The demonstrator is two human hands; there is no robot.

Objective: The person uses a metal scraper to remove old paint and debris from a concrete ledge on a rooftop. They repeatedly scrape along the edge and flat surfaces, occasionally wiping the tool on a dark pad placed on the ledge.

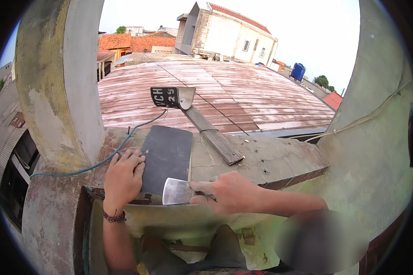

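Observation:
A dark grey rectangular sheet [166, 153] with rounded corners, perhaps sandpaper, lies flat on the worn concrete ledge in front of me. My left hand [124, 176] rests at its left edge, fingers stretched out and holding nothing; a dark braided bracelet circles that wrist. On the other side, my right hand [227, 191] grips a scraper [177, 191] with a broad, pale metal blade. The blade points left and lies over the sheet's near right corner. Most of the scraper's handle is hidden inside my fingers.
Beyond the sheet, a wooden board [213, 135] topped by a bent black-and-silver metal plate [173, 97] leans out over the ledge [284, 158]. A teal cable [119, 149] crosses on the left. A pillar [59, 87] and a wall [376, 133] flank the opening; a rusty corrugated roof [266, 98] spreads outside.

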